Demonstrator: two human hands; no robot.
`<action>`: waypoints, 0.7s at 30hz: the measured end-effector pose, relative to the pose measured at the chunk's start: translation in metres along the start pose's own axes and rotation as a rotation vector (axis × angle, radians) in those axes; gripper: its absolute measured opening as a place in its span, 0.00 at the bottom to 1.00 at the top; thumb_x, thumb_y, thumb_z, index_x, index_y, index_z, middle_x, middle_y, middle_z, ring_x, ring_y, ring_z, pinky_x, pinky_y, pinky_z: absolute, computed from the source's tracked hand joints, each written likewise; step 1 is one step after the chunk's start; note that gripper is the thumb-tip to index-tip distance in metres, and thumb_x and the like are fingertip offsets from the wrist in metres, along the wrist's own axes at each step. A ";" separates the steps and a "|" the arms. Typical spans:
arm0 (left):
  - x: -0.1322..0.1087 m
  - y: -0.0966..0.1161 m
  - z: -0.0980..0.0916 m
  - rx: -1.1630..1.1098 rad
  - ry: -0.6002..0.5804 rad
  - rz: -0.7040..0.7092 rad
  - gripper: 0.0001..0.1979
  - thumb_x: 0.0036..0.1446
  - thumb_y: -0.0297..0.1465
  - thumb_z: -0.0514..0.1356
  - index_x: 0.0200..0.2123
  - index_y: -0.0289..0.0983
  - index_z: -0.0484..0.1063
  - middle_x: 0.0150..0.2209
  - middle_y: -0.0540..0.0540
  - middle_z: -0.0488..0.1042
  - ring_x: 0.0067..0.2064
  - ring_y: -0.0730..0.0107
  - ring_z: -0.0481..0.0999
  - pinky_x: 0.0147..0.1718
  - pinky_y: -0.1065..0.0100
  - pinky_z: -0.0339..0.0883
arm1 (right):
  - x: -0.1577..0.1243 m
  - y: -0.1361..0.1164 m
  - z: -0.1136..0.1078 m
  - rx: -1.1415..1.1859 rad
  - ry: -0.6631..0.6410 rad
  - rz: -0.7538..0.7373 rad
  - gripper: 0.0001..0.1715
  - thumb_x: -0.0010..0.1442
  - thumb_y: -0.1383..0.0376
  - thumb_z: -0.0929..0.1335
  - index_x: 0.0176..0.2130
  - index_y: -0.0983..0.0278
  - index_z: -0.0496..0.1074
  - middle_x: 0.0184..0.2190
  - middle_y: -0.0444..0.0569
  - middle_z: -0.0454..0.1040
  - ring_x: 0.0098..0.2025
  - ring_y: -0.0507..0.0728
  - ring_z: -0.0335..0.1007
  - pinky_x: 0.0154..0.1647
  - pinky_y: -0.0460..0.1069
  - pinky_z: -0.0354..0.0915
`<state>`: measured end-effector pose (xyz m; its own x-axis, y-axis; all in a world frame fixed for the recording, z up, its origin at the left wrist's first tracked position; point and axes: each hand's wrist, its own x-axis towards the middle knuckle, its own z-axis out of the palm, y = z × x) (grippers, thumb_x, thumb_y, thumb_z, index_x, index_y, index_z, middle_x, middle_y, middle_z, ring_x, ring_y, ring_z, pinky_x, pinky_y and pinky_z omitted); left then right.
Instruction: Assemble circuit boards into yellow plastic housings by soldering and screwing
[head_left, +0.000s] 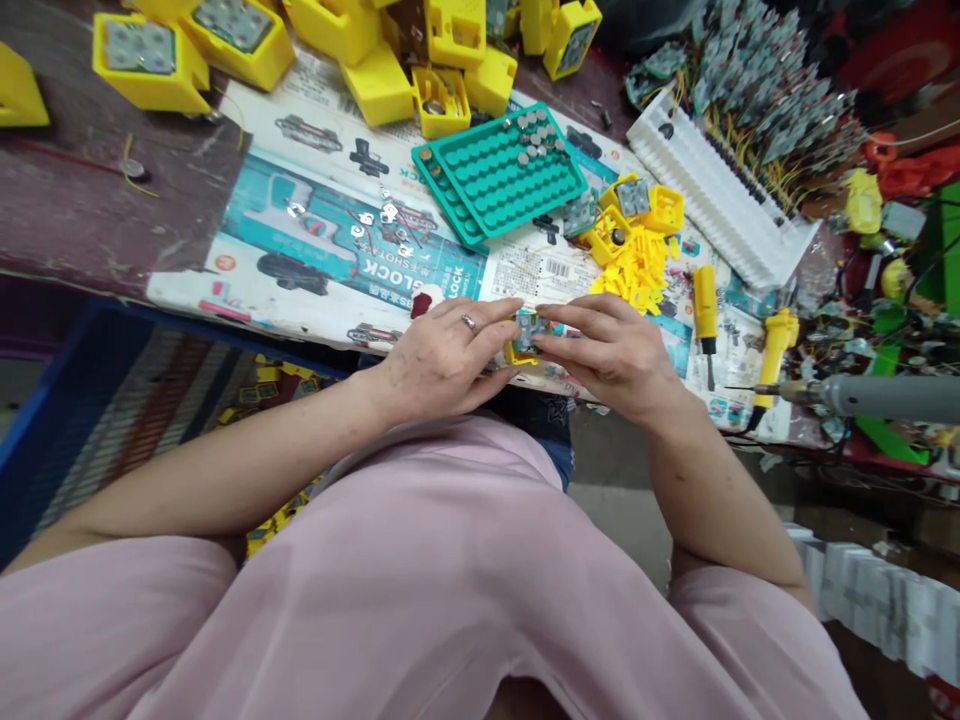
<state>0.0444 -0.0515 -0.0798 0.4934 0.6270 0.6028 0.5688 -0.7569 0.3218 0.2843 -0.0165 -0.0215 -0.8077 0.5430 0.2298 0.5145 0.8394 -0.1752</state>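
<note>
At the table's front edge, both my hands close on one small yellow plastic housing (523,353) with a grey-green circuit board (529,330) in its open top. My left hand (457,350), wearing a ring, grips its left side with fingers and thumb. On the right side, the fingers of my right hand (611,350) press at the board and the housing's edge. My fingers hide much of the piece. Just beyond my right hand lie a heap of small yellow plastic parts (637,270) and some yellow housings (606,236).
A teal tray (487,190) holds several round metal cells. Behind it stand larger yellow housings (379,85). To the right are a white rack (727,190) of wired boards, a yellow screwdriver (705,305), a yellow-handled tool (777,350) and a grey electric screwdriver (885,396).
</note>
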 end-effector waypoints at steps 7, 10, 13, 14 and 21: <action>-0.001 -0.001 0.002 -0.053 -0.025 -0.020 0.16 0.63 0.33 0.58 0.52 0.32 0.68 0.51 0.34 0.78 0.51 0.55 0.79 0.48 0.56 0.74 | 0.002 -0.001 -0.007 -0.108 -0.055 -0.066 0.13 0.67 0.62 0.66 0.48 0.53 0.77 0.52 0.45 0.80 0.48 0.58 0.71 0.45 0.55 0.67; -0.003 -0.002 0.003 -0.029 -0.040 -0.023 0.16 0.63 0.33 0.58 0.53 0.34 0.70 0.54 0.35 0.77 0.51 0.56 0.79 0.48 0.55 0.74 | 0.003 -0.001 -0.007 -0.101 -0.097 -0.042 0.13 0.67 0.61 0.66 0.50 0.51 0.76 0.52 0.44 0.79 0.50 0.58 0.70 0.47 0.56 0.64; -0.004 -0.002 0.005 0.021 -0.012 0.013 0.13 0.63 0.32 0.58 0.50 0.37 0.72 0.56 0.35 0.76 0.50 0.57 0.80 0.47 0.55 0.75 | 0.003 -0.002 -0.007 -0.097 -0.100 -0.046 0.14 0.68 0.60 0.65 0.51 0.51 0.75 0.51 0.44 0.79 0.51 0.58 0.69 0.49 0.56 0.62; -0.005 -0.001 0.005 0.037 0.009 0.026 0.12 0.63 0.32 0.59 0.49 0.37 0.73 0.56 0.34 0.76 0.49 0.57 0.80 0.46 0.56 0.75 | 0.002 -0.002 -0.006 -0.105 -0.087 -0.054 0.14 0.68 0.61 0.65 0.51 0.52 0.75 0.51 0.44 0.79 0.51 0.58 0.69 0.49 0.56 0.62; -0.005 0.003 0.005 0.092 0.058 0.021 0.11 0.62 0.33 0.60 0.47 0.37 0.75 0.55 0.33 0.76 0.47 0.58 0.80 0.43 0.58 0.75 | -0.003 -0.002 -0.003 -0.093 -0.038 -0.040 0.14 0.66 0.63 0.67 0.50 0.52 0.75 0.54 0.47 0.77 0.54 0.59 0.67 0.50 0.56 0.65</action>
<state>0.0469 -0.0557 -0.0855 0.4685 0.5975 0.6508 0.6184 -0.7479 0.2415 0.2861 -0.0197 -0.0187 -0.8376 0.5090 0.1982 0.5045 0.8600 -0.0764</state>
